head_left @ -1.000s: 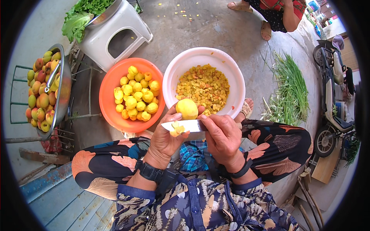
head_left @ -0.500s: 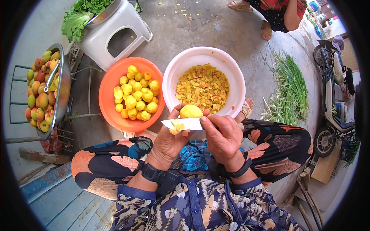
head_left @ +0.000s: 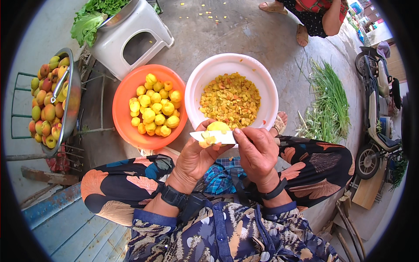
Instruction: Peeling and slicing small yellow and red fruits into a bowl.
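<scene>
The left hand (head_left: 192, 159) has its fingers curled around a pale yellow fruit (head_left: 218, 126), which sits in front of the person at the near rim of a white basin (head_left: 190, 98), as seen from above. The right hand (head_left: 258, 150) has its fingers closed about a knife (head_left: 226, 138), its handle mostly hidden in the grip and its thumb by the base of the blade. The blade lies flat across the near side of the fruit, and several cut slivers of peel (head_left: 207, 140) cling to it toward the tip. What shows of this fruit is bare of skin, so its peeling looks well advanced; its underside is hidden by blade and fingers, so whether any skin remains there cannot be told. To the left of the white basin, an orange basin (head_left: 121, 102) holds a heap of peeled fruits (head_left: 148, 115), which look finished. The white basin carries a broad layer of peelings (head_left: 230, 98), a sign that much is already done. Much also seems left: at the far left, a metal bowl (head_left: 74, 96) is piled with red, green and yellow fruits (head_left: 49, 112) that have their skins on, with a silver-coloured implement (head_left: 60, 87) lying over them.
</scene>
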The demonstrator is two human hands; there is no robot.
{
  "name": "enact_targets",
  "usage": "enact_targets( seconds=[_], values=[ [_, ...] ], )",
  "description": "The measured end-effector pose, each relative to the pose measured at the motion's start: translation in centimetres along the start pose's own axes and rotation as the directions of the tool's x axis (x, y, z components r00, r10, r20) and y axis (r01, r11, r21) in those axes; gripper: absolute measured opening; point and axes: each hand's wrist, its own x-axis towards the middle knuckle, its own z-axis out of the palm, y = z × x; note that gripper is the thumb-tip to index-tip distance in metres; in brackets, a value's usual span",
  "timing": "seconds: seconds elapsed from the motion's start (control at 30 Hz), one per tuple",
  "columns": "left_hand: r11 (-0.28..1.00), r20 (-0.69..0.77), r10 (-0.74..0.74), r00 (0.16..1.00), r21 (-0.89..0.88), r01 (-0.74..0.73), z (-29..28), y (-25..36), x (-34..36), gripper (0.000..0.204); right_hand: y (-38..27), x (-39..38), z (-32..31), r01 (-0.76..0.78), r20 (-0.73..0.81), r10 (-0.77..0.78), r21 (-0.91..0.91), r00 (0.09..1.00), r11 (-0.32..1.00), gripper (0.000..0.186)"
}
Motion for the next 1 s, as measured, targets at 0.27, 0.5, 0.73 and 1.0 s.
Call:
enact_targets(
  seconds=[0.27,0.5,0.73,1.0],
  values=[
    [0.989,0.033,-0.066,0.997,0.135,0.061,-1.1,0.8,-0.3,0.094,-0.4,0.2,-0.1,0.057,0.02,-0.058,0.047,0.998,0.997,0.044],
    [0.966,0.022,-0.144,0.989,0.22,0.136,1.4,0.9,-0.3,0.073,0.9,0.1,-0.6,-0.033,0.012,0.033,-0.023,0.999,0.999,0.045],
    [0.986,0.059,-0.07,0.996,0.155,0.06,-0.5,0.9,-0.4,0.095,-0.5,0.4,-0.7,0.084,0.033,-0.086,0.053,0.996,0.995,0.044],
    [0.984,0.072,-0.042,0.997,0.177,0.028,-0.7,0.7,-0.3,0.093,-0.5,0.3,-0.6,0.065,0.029,-0.067,0.057,0.997,0.996,0.044]
  ],
)
